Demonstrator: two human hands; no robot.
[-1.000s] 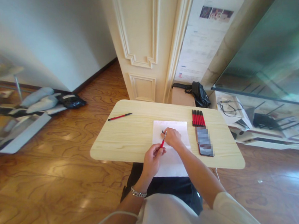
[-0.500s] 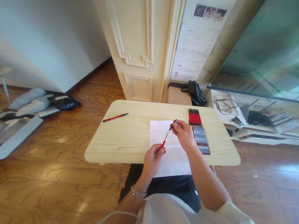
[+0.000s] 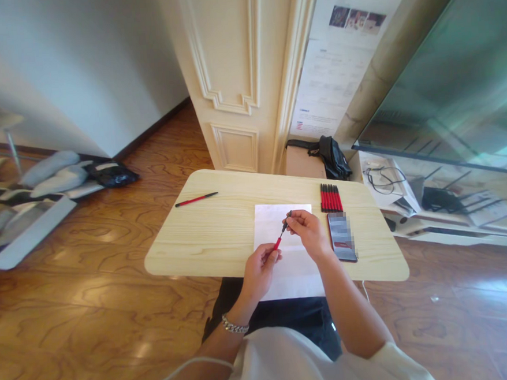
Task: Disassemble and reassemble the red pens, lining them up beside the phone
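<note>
My left hand (image 3: 261, 266) is closed on the red pen barrel (image 3: 277, 244), its end pointing up and to the right. Pinched in my right hand (image 3: 307, 231) is the black front part of the pen (image 3: 287, 221), in line with the barrel. A short stretch of thin refill (image 3: 281, 234) shows between the two parts. Both hands are over a white sheet of paper (image 3: 294, 280) on the wooden table (image 3: 196, 240). A red and black pen (image 3: 197, 200) lies alone at the table's far left.
Several red and black pens (image 3: 331, 198) lie side by side at the right, just beyond a phone (image 3: 342, 239). Behind the table are a door (image 3: 234, 99) and a black bag (image 3: 333, 155). A low cabinet with a router (image 3: 440, 200) stands at the right.
My right hand has moved down and left with the black part, toward the barrel. Less refill shows between them. My left hand has stayed almost still.
</note>
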